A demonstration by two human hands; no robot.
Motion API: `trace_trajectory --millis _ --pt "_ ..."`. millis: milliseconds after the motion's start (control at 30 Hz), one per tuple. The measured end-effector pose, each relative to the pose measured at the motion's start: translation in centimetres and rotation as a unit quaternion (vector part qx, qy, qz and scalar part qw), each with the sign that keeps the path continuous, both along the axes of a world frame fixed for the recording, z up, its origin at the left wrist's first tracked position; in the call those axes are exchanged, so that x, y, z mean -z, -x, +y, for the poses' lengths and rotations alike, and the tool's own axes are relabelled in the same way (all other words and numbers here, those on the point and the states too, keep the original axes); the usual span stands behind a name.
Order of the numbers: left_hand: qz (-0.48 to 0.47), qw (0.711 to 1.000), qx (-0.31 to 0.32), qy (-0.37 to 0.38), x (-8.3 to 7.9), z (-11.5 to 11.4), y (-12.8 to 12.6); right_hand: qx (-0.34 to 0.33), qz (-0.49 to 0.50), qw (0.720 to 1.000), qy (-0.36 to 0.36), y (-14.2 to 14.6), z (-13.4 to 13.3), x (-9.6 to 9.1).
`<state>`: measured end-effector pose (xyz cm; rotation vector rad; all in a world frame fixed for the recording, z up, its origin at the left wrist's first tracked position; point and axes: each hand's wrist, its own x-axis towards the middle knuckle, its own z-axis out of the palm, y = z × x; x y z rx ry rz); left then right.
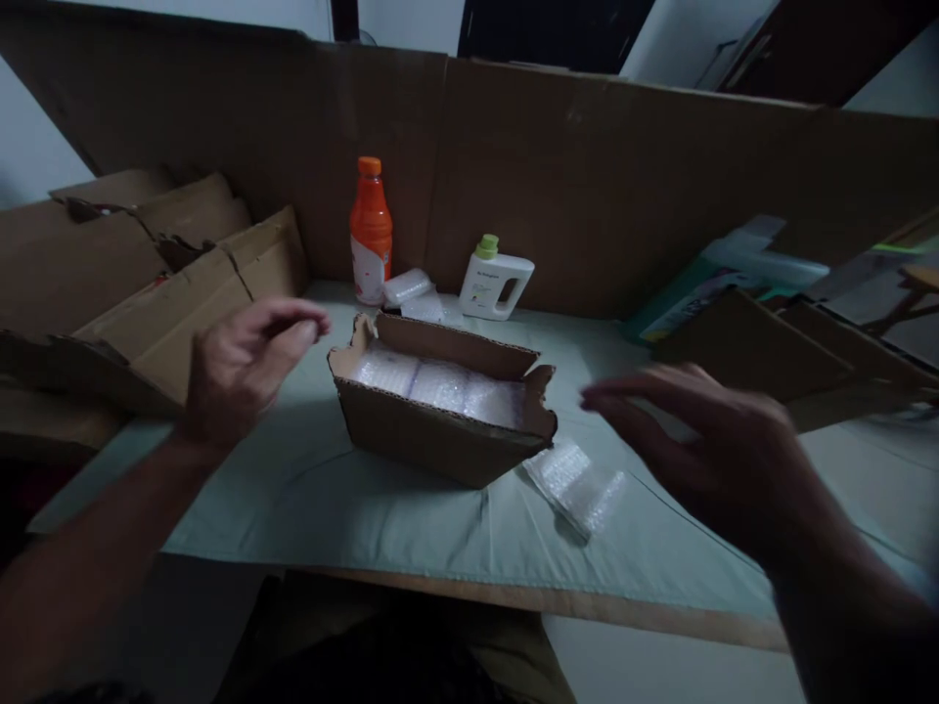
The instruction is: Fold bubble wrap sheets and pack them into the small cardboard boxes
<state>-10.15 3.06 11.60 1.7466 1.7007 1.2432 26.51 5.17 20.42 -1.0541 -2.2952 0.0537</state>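
On my feed the cardboard box [418, 440] stands open-topped on the desk [440, 533], between my two hands and touching neither. My left hand [247, 364] is off the box's left end, fingers loosely curled, with nothing in it that I can see. My right hand [715, 460] is beyond the box's right end, empty, fingers stretched out and thumb apart. Bubble wrap [447, 388] fills the box; a loose strip [576, 486] lies by its near right corner.
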Motion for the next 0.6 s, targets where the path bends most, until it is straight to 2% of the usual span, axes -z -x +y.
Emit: trace_trajectory --millis 67,133,200,267,367,433,533,600 --pt "-0.045 0.999 -0.007 -0.002 1.7 -1.5 0.5 0.056 0.028 0.997 0.051 -2.3 -1.8 2.6" --pt "-0.084 0.996 -0.003 0.008 3.3 -2.4 0.2 0.073 0.051 0.987 0.136 -2.9 -2.8 6.1" --pt "-0.122 0.992 0.013 0.040 4.7 -2.6 -0.9 0.070 0.073 0.973 0.206 -1.8 -3.0 9.5" --pt "-0.174 0.982 0.028 0.066 5.8 -2.1 -2.3 0.071 0.085 0.964 0.241 0.1 -2.8 11.8" --pt "-0.235 0.970 0.029 0.054 6.8 -1.6 -3.9 0.081 0.097 0.958 0.257 2.6 -1.7 13.1" --pt "-0.230 0.973 0.003 0.034 7.1 -2.0 -4.0 0.072 0.111 0.955 0.266 4.0 0.1 13.3" --pt "-0.197 0.977 -0.083 -0.003 7.0 -3.3 -2.8 0.009 0.142 0.951 0.274 7.7 4.8 13.5" --pt "-0.181 0.973 -0.141 -0.027 7.1 -4.0 -1.5 -0.047 0.166 0.947 0.272 12.0 8.7 13.6"
